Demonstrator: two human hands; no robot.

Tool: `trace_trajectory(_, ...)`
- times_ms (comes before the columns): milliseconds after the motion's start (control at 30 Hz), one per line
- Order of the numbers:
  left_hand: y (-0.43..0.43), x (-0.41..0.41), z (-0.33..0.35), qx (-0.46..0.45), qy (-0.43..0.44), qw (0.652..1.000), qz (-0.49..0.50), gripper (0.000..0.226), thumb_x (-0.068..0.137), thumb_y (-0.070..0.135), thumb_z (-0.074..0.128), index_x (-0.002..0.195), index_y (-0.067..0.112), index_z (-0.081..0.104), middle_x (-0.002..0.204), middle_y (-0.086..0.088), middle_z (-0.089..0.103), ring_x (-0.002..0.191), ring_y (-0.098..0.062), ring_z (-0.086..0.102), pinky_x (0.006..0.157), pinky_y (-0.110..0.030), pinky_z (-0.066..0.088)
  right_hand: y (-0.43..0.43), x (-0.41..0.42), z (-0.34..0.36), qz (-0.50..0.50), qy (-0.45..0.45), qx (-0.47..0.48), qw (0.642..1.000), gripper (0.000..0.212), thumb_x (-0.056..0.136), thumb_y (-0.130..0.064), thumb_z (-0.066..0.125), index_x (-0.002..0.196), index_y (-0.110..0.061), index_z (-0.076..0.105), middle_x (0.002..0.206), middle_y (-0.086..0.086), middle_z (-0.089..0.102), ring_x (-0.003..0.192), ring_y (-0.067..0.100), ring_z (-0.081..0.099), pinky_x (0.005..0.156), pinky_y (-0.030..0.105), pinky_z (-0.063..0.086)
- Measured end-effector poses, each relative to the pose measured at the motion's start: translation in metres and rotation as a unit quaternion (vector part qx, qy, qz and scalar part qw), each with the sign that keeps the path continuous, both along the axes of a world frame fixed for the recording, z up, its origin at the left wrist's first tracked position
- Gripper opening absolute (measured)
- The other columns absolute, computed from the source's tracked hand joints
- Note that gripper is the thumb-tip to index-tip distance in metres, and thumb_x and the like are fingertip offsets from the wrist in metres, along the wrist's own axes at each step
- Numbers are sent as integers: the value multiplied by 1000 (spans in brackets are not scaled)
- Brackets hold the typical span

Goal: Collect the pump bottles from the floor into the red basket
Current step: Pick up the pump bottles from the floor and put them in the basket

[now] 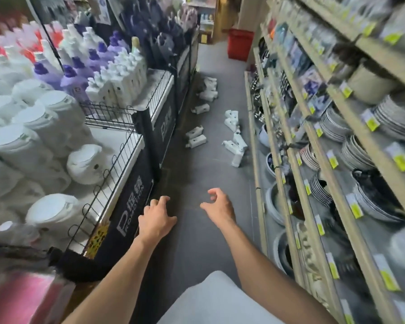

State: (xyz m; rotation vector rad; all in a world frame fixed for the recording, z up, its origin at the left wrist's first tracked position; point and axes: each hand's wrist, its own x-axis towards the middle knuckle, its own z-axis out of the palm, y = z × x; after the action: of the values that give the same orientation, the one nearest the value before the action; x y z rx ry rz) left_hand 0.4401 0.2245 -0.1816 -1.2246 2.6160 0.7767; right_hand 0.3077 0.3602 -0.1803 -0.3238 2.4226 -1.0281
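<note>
The pump bottles [234, 146] lie scattered on the floor [197, 230] at twelve o'clock, well apart from both hands — the right hand [219, 205] nearer, left hand [156, 218] beside it, both empty, fingers loosely spread; red basket [240, 44] farther on.

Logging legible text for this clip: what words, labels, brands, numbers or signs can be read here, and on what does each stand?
"PROMOTION", beneath a large "P" and characters too blurred to read: black panel of the near display stand.
Same design on the next black panel, too blurred to read.
Yellow price tags on the shelf edges: too small and blurred.
Floor pump bottles: no readable label.
Red basket: no text visible.
</note>
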Motion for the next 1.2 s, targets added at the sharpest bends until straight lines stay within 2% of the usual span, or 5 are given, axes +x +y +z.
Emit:
trace_trajectory(167, -28, -62, 11, -27, 15, 997, -67, 64, 91, 38, 67, 147, 29, 39, 139, -8, 47, 129, -33, 46, 103, -51, 42, -11, -43, 2, -25, 16, 21, 999, 43, 81, -28, 73, 121, -31, 59, 122, -3, 58, 109, 20, 60, 88, 30, 47)
trace_trajectory(267, -42, -99, 13, -37, 19, 995, -96, 60, 91, 32, 65, 146, 29, 40, 137, -8, 48, 128, -34, 46, 102, -51, 41, -20, -73, 1, -20, 38, 37, 998, 43, 78, -27, 70, 120, -31, 58, 122, 0, 56, 112, 22, 59, 96, 37, 49)
trace_trajectory(400, -57, -149, 14, -44, 25, 993, -109, 64, 89, 30, 65, 147, 30, 39, 136, -7, 48, 128, -33, 46, 103, -51, 40, -35, -121, -2, -15, 43, 38, 998, 45, 80, -27, 70, 123, -30, 57, 126, 0, 55, 117, 23, 56, 99, 38, 47)
trace_trajectory(967, -97, -327, 7, -44, -31, 989, -140, 71, 87, 23, 67, 150, 32, 35, 137, -5, 46, 126, -30, 45, 101, -48, 40, -77, -310, -12, -22, 2, 39, 999, 45, 82, -30, 68, 125, -29, 56, 126, 2, 54, 115, 24, 57, 100, 41, 48)
trace_trajectory(1200, -138, -422, 1, -70, -39, 981, -177, 70, 85, 28, 70, 147, 31, 37, 136, -4, 47, 125, -31, 46, 99, -49, 41, -111, -387, -21, -27, 8, 56, 998, 44, 86, -29, 66, 128, -27, 55, 132, 3, 54, 120, 25, 55, 101, 39, 47)
